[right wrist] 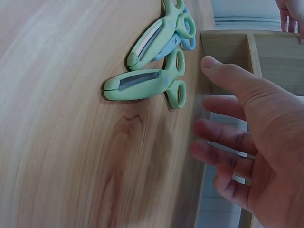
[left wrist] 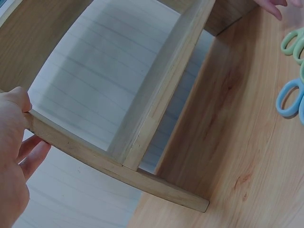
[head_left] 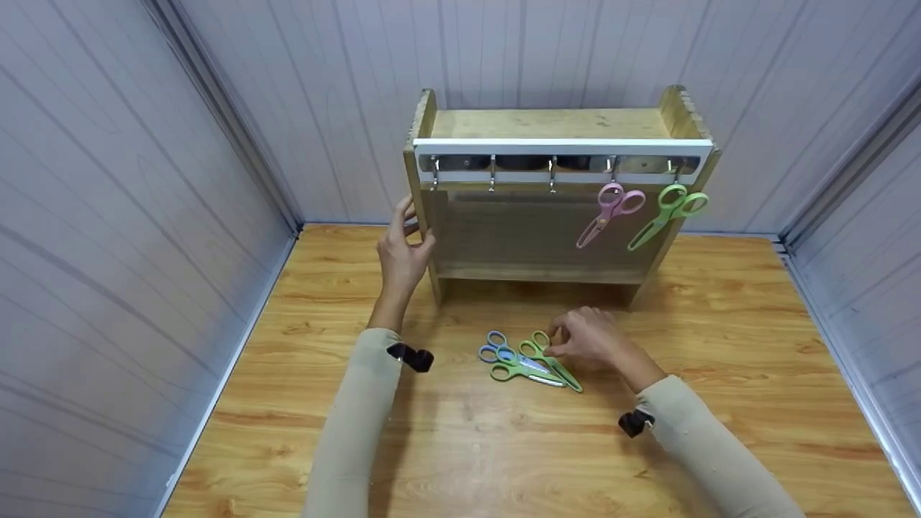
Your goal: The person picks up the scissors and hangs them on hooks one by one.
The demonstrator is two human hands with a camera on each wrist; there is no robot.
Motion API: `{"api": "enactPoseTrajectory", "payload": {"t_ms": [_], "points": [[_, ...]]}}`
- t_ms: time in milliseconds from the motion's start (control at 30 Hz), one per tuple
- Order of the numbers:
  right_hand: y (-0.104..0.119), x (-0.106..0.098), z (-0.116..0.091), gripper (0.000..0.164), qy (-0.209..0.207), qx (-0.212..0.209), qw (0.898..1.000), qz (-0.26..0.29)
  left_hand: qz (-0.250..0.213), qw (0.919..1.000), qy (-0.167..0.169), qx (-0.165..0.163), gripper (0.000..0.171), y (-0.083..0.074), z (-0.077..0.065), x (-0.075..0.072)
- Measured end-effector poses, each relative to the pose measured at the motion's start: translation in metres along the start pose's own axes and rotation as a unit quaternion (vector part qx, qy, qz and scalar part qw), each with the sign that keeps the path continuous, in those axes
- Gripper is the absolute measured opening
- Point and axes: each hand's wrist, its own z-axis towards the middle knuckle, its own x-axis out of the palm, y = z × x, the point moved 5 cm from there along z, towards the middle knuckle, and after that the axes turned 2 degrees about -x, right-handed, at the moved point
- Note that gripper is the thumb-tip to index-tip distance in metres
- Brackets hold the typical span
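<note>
My left hand (head_left: 406,252) grips the left side board of a wooden shelf (head_left: 547,122), thumb in front and fingers behind. The right hand (head_left: 590,334) hovers just right of a small pile of scissors, its fingers loosely bent. In the right wrist view, a gap separates those fingers from the nearest green scissors (right wrist: 154,89). Beside that pair lie a second green pair (right wrist: 166,29) and blue scissors (right wrist: 168,46), partly covered by the green ones. Pink scissors (head_left: 613,205) and another green pair (head_left: 669,212) hang from hooks at the shelf's right end.
A white hook rail (head_left: 561,146) runs along the shelf's upper front, with bare hooks (head_left: 493,173) at its left and middle. The shelf stands on a wood-grain table (head_left: 468,453). Pale panel walls (head_left: 129,216) enclose the back and both sides.
</note>
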Motion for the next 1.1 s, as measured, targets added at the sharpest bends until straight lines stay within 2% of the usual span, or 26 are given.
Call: {"api": "enactPoseTrajectory", "payload": {"t_ms": [200, 400, 633, 1100], "points": [[-0.002, 0.005, -0.002, 0.034, 0.013, 0.018, 1.000, 0.003, 0.007, 1.0000, -0.001, 0.004, 0.059, -0.001, 0.000, 0.000], [-0.002, 0.009, -0.003, 0.027, 0.014, 0.014, 1.000, 0.001, 0.006, 1.0000, -0.003, 0.005, 0.059, 0.000, 0.000, 0.000], [0.000, 0.013, -0.004, 0.036, 0.014, 0.014, 1.000, 0.003, 0.003, 0.9999, 0.007, -0.010, 0.063, 0.000, 0.000, 0.000], [-0.002, 0.019, -0.001, 0.038, 0.035, 0.009, 0.999, 0.009, 0.001, 1.0000, 0.001, 0.003, 0.061, 0.001, 0.000, 0.000]]}}
